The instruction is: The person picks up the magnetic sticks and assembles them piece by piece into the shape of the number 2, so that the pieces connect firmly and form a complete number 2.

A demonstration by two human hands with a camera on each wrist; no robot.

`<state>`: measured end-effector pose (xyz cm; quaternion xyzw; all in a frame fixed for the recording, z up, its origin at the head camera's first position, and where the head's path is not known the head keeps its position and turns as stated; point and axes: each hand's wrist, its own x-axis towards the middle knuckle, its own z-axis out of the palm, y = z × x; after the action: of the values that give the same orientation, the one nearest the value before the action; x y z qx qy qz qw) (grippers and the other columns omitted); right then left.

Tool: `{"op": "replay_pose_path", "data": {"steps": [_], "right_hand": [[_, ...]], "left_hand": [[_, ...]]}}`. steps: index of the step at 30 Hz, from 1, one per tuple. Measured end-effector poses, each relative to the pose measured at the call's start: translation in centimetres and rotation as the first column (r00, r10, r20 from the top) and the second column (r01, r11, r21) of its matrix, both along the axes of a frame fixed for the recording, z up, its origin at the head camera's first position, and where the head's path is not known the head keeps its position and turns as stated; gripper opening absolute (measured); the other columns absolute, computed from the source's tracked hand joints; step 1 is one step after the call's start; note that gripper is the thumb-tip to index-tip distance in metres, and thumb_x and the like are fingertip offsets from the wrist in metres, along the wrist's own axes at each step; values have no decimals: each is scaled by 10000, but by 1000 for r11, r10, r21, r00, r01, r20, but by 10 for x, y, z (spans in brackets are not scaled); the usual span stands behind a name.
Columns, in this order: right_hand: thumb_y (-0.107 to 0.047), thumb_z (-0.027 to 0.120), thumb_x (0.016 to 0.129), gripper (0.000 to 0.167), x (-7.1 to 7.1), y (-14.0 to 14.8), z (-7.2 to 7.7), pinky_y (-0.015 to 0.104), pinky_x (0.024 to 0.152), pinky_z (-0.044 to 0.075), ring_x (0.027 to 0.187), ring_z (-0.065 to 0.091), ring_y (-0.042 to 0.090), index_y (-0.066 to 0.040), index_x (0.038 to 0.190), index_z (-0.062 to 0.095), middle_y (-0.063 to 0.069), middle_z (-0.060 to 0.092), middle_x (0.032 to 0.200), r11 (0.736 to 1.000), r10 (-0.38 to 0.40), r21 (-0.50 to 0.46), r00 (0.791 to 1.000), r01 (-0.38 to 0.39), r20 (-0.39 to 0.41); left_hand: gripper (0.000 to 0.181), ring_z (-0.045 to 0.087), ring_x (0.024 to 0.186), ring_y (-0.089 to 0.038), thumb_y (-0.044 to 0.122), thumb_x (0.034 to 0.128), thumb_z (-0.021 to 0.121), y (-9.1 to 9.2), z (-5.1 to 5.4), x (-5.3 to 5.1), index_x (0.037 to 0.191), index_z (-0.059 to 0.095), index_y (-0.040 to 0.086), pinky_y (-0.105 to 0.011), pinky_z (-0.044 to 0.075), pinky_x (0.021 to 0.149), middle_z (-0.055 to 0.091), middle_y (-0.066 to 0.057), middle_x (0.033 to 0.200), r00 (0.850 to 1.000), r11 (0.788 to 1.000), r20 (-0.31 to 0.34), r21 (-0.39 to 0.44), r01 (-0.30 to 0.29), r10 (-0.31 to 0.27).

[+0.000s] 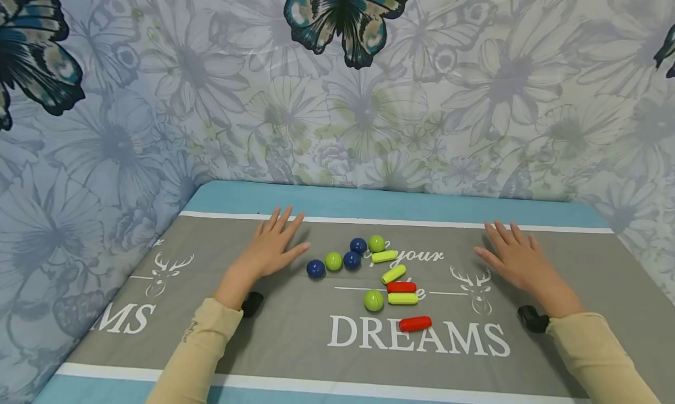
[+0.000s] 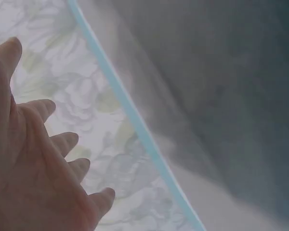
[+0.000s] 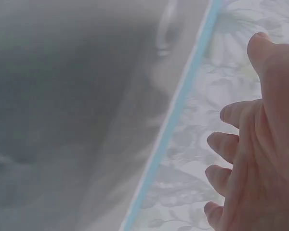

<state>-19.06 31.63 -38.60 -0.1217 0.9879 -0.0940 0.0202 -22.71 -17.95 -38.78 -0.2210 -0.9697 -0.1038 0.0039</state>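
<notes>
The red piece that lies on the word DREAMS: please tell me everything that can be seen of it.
The red piece is a short, plain bar that looks smooth and slightly shiny, perhaps plastic or painted wood. It lies on its side on the grey cover, roughly crosswise, its right end slightly farther from the person, hiding parts of the printed letters. Nothing besides the cover appears to touch it.

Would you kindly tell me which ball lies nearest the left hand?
It is the leftmost blue ball; the green ball just to its right, and all the others, lie farther from the left hand.
</notes>
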Motion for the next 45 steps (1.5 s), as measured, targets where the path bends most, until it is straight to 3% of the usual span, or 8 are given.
{"op": "replay_pose_path", "data": {"steps": [12, 15, 19, 25, 32, 36, 40, 45], "right_hand": [[-493, 393, 977, 742, 20, -26, 35, 582, 1036, -89, 1366, -42, 402, -66, 1504, 94, 227, 102, 1513, 995, 99, 19, 992, -98, -79], [-447, 484, 958, 713, 33, -41, 41, 545, 1070, -13, 1367, 87, 395, -65, 1491, 205, 204, 186, 1503, 983, 186, 23, 971, -184, -151], [-358, 619, 903, 639, 47, -61, 40, 539, 1025, 255, 1258, 366, 390, -50, 1416, 396, 170, 381, 1418, 952, 296, 1, 916, -307, -271], [-179, 745, 806, 442, 60, -86, 32, 437, 794, 503, 1021, 594, 245, -88, 1218, 614, 57, 605, 1175, 877, 397, -118, 841, -466, -369], [-98, 732, 814, 288, 65, -103, 13, 336, 732, 516, 865, 592, 121, -95, 1094, 664, -26, 638, 1005, 788, 449, -360, 866, -500, -219], [-114, 736, 814, 259, 65, -108, 1, 316, 701, 510, 827, 572, 103, -90, 1063, 668, -36, 631, 968, 753, 489, -413, 856, -512, -169], [-107, 746, 804, 260, 64, -110, -8, 308, 689, 499, 812, 567, 112, -95, 1052, 667, -43, 628, 948, 714, 520, -457, 839, -530, -162], [-155, 740, 818, 262, 65, -111, -13, 301, 704, 495, 813, 560, 103, -118, 1068, 673, -63, 630, 957, 724, 510, -477, 852, -499, -117]], "left_hand": [[774, -100, 1386, -279, 651, 911, 338, 17, 37, 28, 1516, 119, 221, -571, 19, 1065, -13, -92, 1551, 993, 996, -76, -40, 85, -88], [766, -37, 1391, -299, 604, 919, 406, 26, 45, 43, 1514, 142, 200, -545, 75, 1075, 15, -108, 1549, 981, 987, -115, -48, 153, -158], [736, 42, 1394, -282, 522, 928, 486, 40, 48, 60, 1507, 186, 181, -514, 190, 1066, 45, -90, 1549, 955, 966, -146, -12, 259, -258], [678, 238, 1355, -232, 474, 925, 531, 63, 42, 77, 1495, 244, 247, -472, 351, 995, 142, -12, 1541, 929, 922, -29, 115, 371, -370], [578, 330, 1311, -170, 338, 917, 608, 83, 21, 74, 1422, 415, 135, -368, 346, 1014, 381, -30, 1443, 862, 844, 144, 333, 420, -486], [550, 380, 1276, -147, 263, 903, 643, 88, 7, 70, 1387, 452, 87, -325, 338, 1017, 453, -16, 1383, 830, 797, 178, 440, 414, -529], [543, 440, 1231, -157, 208, 882, 675, 89, -2, 65, 1368, 475, 75, -308, 370, 990, 489, -15, 1349, 811, 753, 193, 531, 388, -553], [519, 518, 1158, -201, 162, 866, 693, 86, -6, 61, 1341, 505, 66, -319, 419, 946, 520, -26, 1319, 802, 712, 201, 611, 347, -563]]}}
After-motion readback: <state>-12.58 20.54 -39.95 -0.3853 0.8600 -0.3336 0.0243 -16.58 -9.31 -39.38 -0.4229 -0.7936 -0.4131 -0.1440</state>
